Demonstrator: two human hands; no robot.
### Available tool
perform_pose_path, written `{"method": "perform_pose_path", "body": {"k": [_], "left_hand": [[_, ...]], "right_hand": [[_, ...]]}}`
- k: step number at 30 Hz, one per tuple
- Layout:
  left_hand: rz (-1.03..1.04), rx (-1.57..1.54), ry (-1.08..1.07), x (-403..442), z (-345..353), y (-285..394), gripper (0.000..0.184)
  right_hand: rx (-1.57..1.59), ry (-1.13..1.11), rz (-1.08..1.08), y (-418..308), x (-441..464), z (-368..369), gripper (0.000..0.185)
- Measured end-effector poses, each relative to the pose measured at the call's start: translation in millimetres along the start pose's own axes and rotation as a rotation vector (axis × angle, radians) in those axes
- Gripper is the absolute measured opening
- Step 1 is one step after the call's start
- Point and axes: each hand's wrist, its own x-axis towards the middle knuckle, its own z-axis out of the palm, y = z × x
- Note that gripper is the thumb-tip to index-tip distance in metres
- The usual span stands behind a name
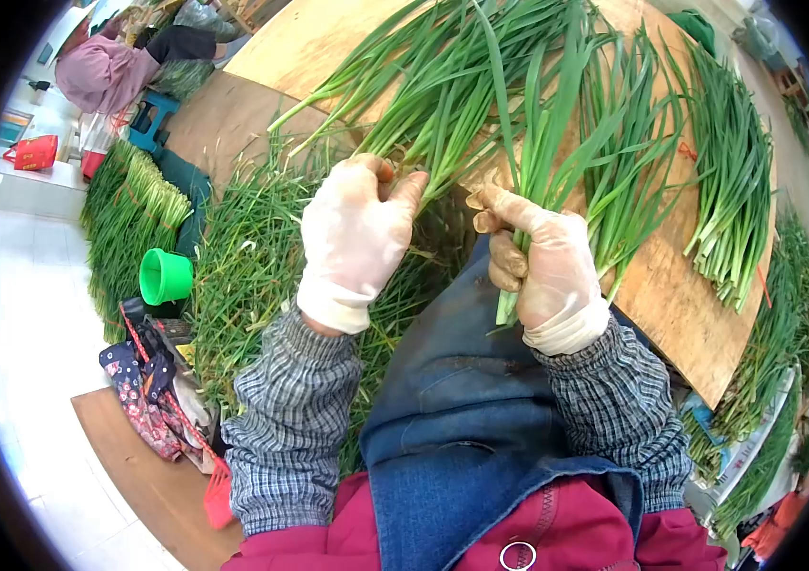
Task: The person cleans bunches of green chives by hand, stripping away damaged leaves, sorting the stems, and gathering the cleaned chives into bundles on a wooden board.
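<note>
Both of my hands wear thin, pale, soiled gloves. My right hand (552,262) is closed around a small bunch of garlic chives (547,143), with the cut ends poking out below the fingers and the leaves pointing away from me. My left hand (357,224) is pinched at the stalk ends of a large loose pile of chives (452,81); its fingertips are partly hidden among the stalks. To the right of my right hand lies another loose bunch (623,162) on the wooden board (700,333). Farther right rests a bunch tied with a red band (728,171).
Grassy trimmings (262,257) heap up to the left of my lap. Beyond them are stacked chives (133,209), a green bucket (167,277) and a blue stool (149,122). Another person (109,71) sits at the upper left. More chives (780,314) lie past the board's right edge.
</note>
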Motion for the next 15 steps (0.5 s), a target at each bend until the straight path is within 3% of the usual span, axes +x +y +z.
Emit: {"method": "perform_pose_path", "body": {"k": [4,7,11,15], "left_hand": [[0.016,0.001,-0.193,1.8,13.2,-1.0,0.028],[-0.064,-0.247,-0.268,-3.8,19.2,1.3,0.024],[-0.467,-0.924,-0.501,-13.1,-5.9,20.7,0.015],[-0.464,-0.973,-0.47,-26.5,-3.4,27.0,0.012]], "right_hand": [[0.015,0.016,-0.042,0.3,-0.2,-4.9,0.016],[-0.052,0.069,-0.046,0.3,-0.6,-6.7,0.014],[-0.122,0.112,-0.034,5.8,2.7,-5.9,0.014],[-0.023,0.047,-0.026,9.9,3.1,0.6,0.011]]}}
